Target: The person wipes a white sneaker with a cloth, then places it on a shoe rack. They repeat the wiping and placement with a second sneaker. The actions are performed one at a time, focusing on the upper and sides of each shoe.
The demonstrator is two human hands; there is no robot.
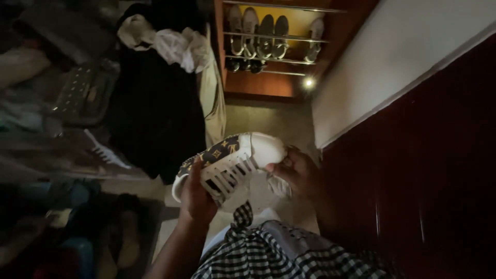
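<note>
Sneaker (230,165), white with dark patterned upper: held between both hands above a checked garment (268,253), long axis running lower-left to upper-right. Left hand (196,199) grips the heel end; right hand (297,173) clasps the toe with a crumpled cloth (279,186). Beyond: shoe rack (274,39).

No packages, labels, signs or screens in view

My left hand (196,194) covers the sneaker (230,163)'s heel; my right hand (299,173) hides its far side. The clutter (62,103) at left is too dark and blurred to identify. The shoe rack (274,39) is cut off at the top.
</note>
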